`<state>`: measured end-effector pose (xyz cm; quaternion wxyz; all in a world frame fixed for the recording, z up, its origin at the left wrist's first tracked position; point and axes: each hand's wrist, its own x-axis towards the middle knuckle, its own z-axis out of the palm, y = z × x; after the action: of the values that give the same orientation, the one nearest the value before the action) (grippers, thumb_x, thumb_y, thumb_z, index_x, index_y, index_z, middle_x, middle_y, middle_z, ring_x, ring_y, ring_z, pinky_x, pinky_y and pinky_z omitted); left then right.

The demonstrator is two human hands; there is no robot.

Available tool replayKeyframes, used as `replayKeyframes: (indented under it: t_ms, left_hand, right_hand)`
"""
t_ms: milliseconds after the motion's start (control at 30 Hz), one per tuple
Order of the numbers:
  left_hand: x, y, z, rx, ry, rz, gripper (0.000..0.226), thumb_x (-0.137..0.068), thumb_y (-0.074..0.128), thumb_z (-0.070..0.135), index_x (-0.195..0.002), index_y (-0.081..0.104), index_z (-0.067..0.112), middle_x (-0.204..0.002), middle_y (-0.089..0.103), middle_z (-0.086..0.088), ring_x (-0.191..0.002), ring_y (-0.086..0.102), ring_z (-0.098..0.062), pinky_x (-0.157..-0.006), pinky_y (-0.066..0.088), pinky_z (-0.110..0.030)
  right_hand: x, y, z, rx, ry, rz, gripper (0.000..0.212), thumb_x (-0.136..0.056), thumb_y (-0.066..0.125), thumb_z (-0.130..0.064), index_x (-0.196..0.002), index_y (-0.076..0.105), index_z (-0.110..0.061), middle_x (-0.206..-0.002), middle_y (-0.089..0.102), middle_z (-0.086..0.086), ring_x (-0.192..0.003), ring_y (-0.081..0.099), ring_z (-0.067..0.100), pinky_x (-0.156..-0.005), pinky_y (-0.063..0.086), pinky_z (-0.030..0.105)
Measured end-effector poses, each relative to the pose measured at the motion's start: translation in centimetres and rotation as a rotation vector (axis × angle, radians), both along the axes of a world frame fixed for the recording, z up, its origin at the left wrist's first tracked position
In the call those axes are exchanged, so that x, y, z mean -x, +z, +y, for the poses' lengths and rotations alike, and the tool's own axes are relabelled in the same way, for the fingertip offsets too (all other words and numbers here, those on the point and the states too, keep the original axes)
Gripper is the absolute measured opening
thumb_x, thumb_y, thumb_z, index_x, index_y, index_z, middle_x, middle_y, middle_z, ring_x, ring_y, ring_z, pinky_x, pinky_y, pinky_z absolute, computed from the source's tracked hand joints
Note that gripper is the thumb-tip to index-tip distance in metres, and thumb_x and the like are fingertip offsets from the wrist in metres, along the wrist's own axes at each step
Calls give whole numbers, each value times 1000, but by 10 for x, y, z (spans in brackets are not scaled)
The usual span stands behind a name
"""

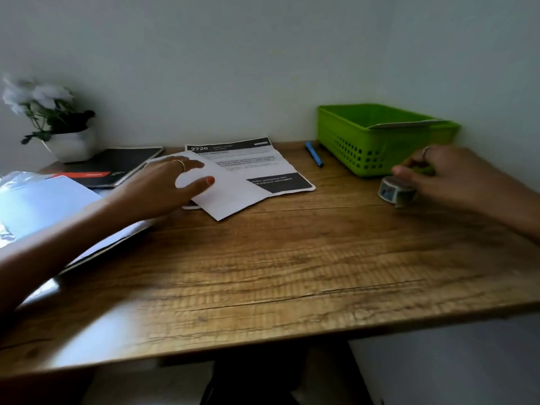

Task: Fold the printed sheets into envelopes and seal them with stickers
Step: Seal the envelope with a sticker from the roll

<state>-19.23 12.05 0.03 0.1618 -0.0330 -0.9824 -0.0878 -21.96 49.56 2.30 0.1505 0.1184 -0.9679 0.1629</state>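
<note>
Wooden desk (263, 273) supports everything. Left hand (163, 188), fingers spread, presses folded sheet (230, 194) flat beneath it. Right hand (447, 173) pinches sticker roll (396, 192); keep the flap pinned while applying.

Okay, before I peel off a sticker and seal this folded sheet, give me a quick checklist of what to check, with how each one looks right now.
1. Folded sheet held down: ok, the left hand rests flat on it.
2. Sticker roll within reach: ok, the right hand is at it, beside the green basket.
3. Sticker already peeled free: cannot tell, the fingers hide the roll's end.
4. Fold flaps fully closed and aligned: cannot tell, the hand covers part of it.
5. Folded sheet clear of other paper: not ok, it overlaps the printed sheet underneath.
6. Working room on the table: ok, bare wood in front.
</note>
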Motion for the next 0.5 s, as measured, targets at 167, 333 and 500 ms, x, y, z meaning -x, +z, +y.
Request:
replayKeyframes:
  t_ms: [167,333,500]
  left_hand:
    - [-8,13,14,28,-74,19,54,-88,47,49,-135,49,22,-142,46,1,-126,47,-20,-102,32,-31]
    - [-12,16,25,-26,-117,75,48,-88,52,48,-130,53,25,-136,53,3,-122,50,-16,-91,33,-25]
    - [-16,16,48,-52,-201,95,45,-85,60,44,-127,55,29,-130,56,10,-117,51,-10,-87,32,-17]
  right_hand:
    - [-5,-16,4,-77,19,-79,38,-89,59,-32,-119,62,-8,-109,65,15,-82,53,22,-66,35,27]
    - [-4,-21,-4,2,44,-44,36,-86,66,-24,-118,63,-9,-117,63,13,-96,57,25,-73,35,25]
    - [-3,-9,-35,148,193,-95,11,-87,62,-33,-91,63,-22,-93,63,1,-79,53,11,-61,37,23]
